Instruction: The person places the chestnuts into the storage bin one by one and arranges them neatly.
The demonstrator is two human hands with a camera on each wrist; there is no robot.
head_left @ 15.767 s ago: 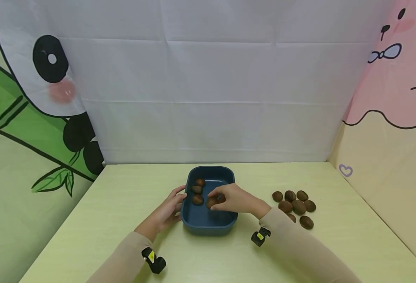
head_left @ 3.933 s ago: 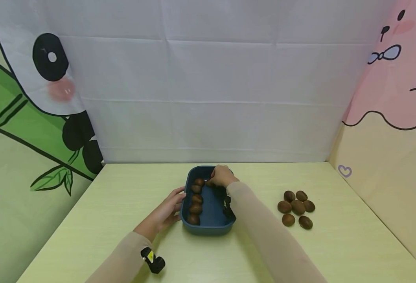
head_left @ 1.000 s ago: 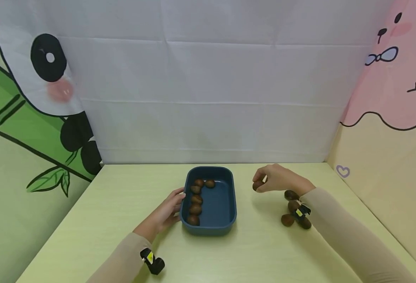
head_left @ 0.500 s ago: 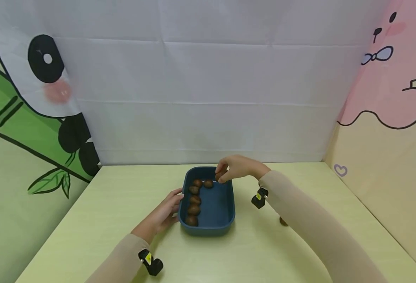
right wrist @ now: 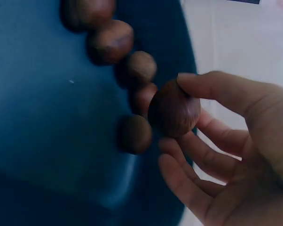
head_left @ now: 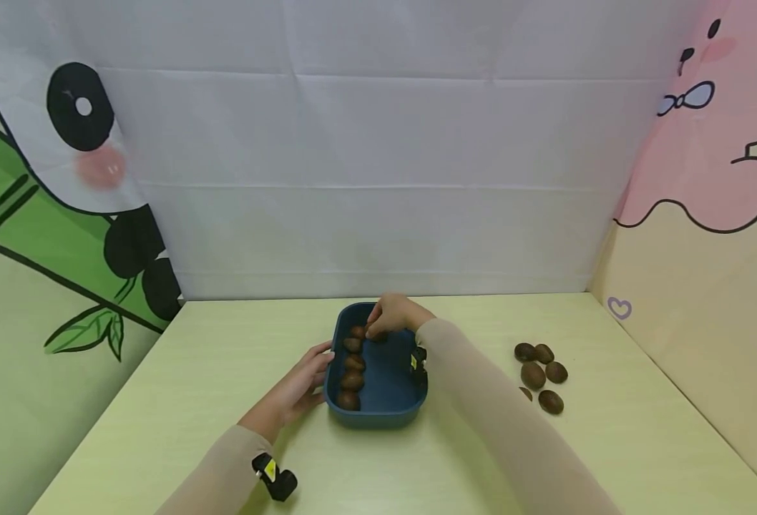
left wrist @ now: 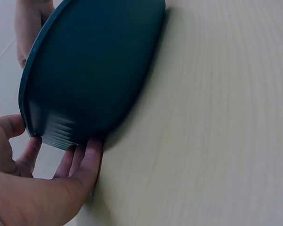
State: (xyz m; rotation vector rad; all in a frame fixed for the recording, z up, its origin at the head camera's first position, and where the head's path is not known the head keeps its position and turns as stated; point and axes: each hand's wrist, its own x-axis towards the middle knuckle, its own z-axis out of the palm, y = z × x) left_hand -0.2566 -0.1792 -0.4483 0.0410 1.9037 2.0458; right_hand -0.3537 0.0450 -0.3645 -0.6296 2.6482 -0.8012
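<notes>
A dark blue rectangular box stands on the table. Along its left wall runs a row of several brown chestnuts. My left hand rests against the outside of the left wall; in the left wrist view its fairly straight fingers touch that wall. My right hand is over the far end of the box. Its thumb and fingers pinch a chestnut, beside a single chestnut lying apart from the row. In the head view the right hand mostly hides the held chestnut.
A loose group of several chestnuts lies on the table to the right of the box, one partly hidden by the right sleeve. A white cloth backdrop rises behind the table's far edge.
My right hand has carried a chestnut left from the pile and lowered it into the box's far end. Over the longer span, the row grew and the pile shrank. My left hand stayed put.
</notes>
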